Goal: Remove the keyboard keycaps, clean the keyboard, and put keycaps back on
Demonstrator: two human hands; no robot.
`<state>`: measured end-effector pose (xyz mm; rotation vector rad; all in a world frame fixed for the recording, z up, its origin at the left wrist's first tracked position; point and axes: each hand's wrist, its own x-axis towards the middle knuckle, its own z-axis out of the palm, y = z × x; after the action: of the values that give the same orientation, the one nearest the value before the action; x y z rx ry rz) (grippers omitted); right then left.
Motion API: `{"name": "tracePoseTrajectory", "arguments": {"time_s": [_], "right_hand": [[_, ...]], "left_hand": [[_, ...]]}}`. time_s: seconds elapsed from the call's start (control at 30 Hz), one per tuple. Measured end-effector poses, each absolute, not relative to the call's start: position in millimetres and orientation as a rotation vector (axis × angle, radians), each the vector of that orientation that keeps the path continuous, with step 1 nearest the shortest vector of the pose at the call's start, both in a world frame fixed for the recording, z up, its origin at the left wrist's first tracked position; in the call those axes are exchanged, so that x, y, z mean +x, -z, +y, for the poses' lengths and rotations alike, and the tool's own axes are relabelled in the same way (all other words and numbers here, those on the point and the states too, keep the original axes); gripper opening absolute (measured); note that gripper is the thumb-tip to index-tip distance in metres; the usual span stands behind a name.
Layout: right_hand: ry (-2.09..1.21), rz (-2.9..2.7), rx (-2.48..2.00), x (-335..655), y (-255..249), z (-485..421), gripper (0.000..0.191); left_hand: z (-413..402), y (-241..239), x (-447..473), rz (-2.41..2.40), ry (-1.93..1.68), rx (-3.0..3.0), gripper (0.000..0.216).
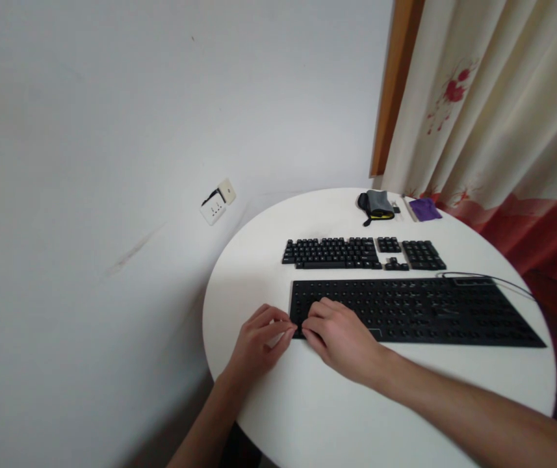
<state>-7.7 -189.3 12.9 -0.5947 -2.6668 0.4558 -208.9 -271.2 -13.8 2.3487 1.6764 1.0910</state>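
Note:
A black keyboard base [405, 312] without its keycaps lies on the round white table [268, 234]. At its front left corner my left hand [262, 337] is closed, thumb and fingertips pinched together; whatever they hold is too small to name. My right hand [339, 333] reaches over the same corner from the right, its fingers curled and closed near the left fingertips. Its fingertips are partly hidden, so I cannot tell what is in them. Just behind the base, loose black keycaps [331, 253] sit in rows laid out like a keyboard, with a number pad block [423, 255] at the right.
A grey and black pouch [379, 204] and a purple cloth [424, 209] lie near the table's far edge. The keyboard's cable [492, 278] runs off to the right. A wall with a socket [213, 209] borders the left; a curtain [512, 123] hangs at the right.

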Motion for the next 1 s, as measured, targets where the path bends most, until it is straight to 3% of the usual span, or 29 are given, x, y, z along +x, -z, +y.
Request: {"name": "tracePoseTrajectory", "arguments": {"time_s": [1.0], "right_hand": [[-0.483, -2.823, -0.581, -4.9, -12.1, -182.7, 0.029]], "left_hand": [[-269.0, 14.2, -204.2, 1.736, -1.043, 2.347, 0.022]]}}
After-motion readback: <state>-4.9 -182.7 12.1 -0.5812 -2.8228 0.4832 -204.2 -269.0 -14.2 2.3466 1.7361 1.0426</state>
